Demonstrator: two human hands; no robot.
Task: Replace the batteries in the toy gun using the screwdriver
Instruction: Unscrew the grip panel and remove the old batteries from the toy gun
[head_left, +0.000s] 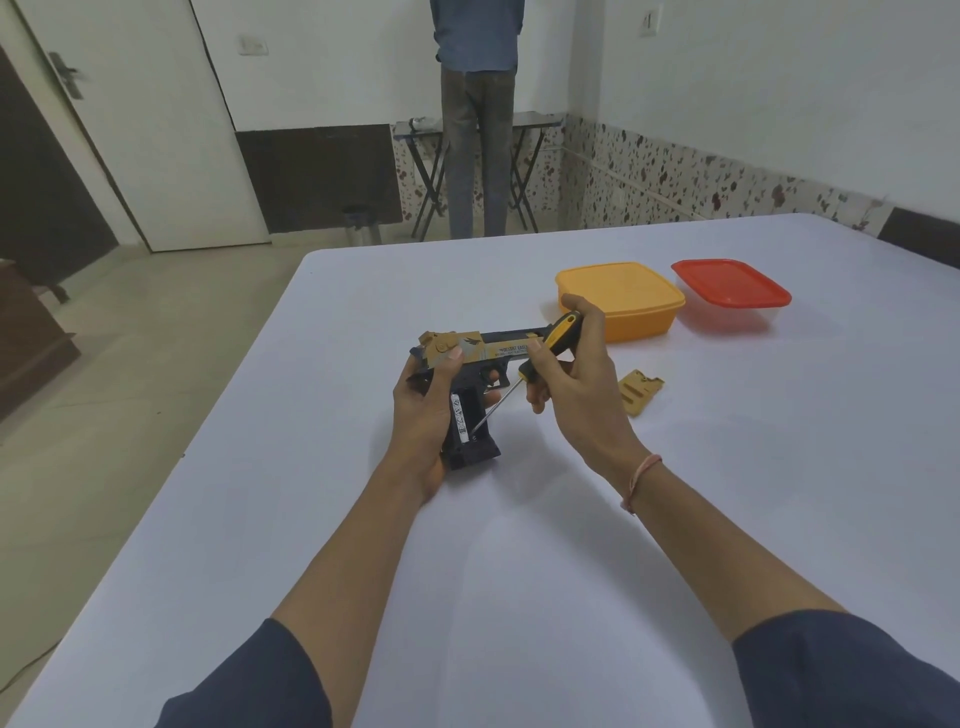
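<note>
"Gripping the screwdriver (550, 343) far back, your right fingers (537, 358) are wrapped round its handle, thumb along the side. I'd judge you are levering the battery (459, 418) out of the grip, so choke up for finer control."

"Agreed. The tip sits at the battery's lower end, inside the open bay. Ease it under that end and lift gently. A hard pry could make the tip skid or the cell jump out."

"Your left fingers (452, 358) are curled round the gun (470, 358) from behind, thumb pressed on the gold slide. Hold firm there so the bay faces you."

"Outward now: your right hand (576, 384) is cocked, wrist raised, shaft slanting down and left. Your left hand (421, 415) stands upright beside the grip."

"The gun is held low over the counter (519, 545), butt downward. Whether it touches I cannot tell. The cover (641, 391) lies just right of your right hand."
</note>
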